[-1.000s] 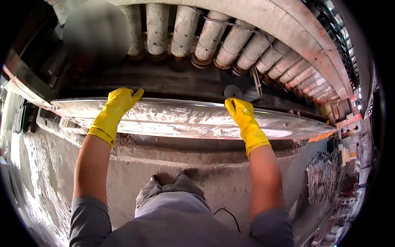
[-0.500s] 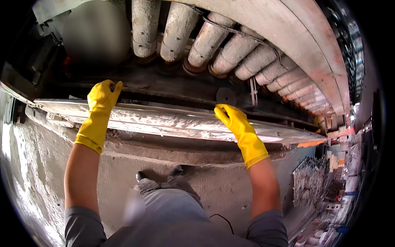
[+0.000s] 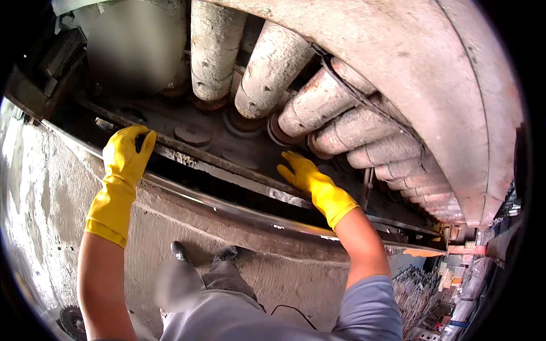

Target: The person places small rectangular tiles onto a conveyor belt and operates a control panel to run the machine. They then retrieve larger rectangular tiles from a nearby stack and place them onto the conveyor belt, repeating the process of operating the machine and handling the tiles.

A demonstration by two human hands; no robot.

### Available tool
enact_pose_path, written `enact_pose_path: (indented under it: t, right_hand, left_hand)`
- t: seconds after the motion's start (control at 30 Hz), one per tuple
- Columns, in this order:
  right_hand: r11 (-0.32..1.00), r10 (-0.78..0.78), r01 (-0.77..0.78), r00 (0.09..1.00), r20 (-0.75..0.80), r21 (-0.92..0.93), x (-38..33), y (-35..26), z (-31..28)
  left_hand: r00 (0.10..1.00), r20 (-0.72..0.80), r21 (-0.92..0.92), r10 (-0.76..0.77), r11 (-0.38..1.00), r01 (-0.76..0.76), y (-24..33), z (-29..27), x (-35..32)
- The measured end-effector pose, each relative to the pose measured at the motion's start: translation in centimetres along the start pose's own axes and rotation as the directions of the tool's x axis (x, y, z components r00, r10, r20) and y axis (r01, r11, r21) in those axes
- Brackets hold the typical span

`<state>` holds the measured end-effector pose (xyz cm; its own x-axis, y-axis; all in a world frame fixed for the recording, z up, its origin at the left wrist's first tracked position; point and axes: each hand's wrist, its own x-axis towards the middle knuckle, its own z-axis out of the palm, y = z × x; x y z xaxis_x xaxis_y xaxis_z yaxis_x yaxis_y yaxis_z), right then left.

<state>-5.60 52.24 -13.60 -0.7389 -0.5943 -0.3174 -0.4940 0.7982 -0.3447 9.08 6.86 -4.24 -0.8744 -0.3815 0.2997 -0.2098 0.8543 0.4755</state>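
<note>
My left hand [image 3: 124,156], in a yellow rubber glove, is at the near edge of a dark metal rail [image 3: 250,178]. Its fingers are bent and its thumb stands apart, with nothing visible between them. Farther right, my gloved right hand [image 3: 310,181] reaches over the rail with fingers spread above the dark machine bed [image 3: 219,145]. It holds nothing. A round grey disc [image 3: 192,135] lies on the bed between the hands. Nearer me, beyond a dark gap, runs a long strip with a shiny edge [image 3: 227,211]. Whitish textured material shows inside the gap.
Thick, crusted grey cylinders [image 3: 270,71] stand in a row over the bed, below a pale curved housing [image 3: 409,62] with a dark cable [image 3: 369,102]. A concrete ledge [image 3: 187,215] borders the wet floor. Stacked slabs [image 3: 418,292] stand at lower right.
The long panel's whitish face has dropped from view, leaving its shiny edge and a wider gap. My right hand has moved farther over the bed and opened. My view has shifted closer to the cylinders.
</note>
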Motion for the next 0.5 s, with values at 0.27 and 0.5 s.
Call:
enact_pose_path:
  t: [0.27, 0.5]
  right_hand:
    - [0.992, -0.015, -0.011, 0.979, -0.204, -0.123, 4.6, 0.9, 5.1]
    - [0.994, 0.008, -0.049, 0.927, -0.374, -0.098, 8.3, 1.4, 6.7]
  left_hand:
    - [0.998, -0.057, 0.037, 0.018, 0.999, -0.016, -1.2, -0.9, -4.4]
    - [0.997, -0.072, 0.006, 0.018, 1.000, -0.018, -2.3, -1.9, -8.2]
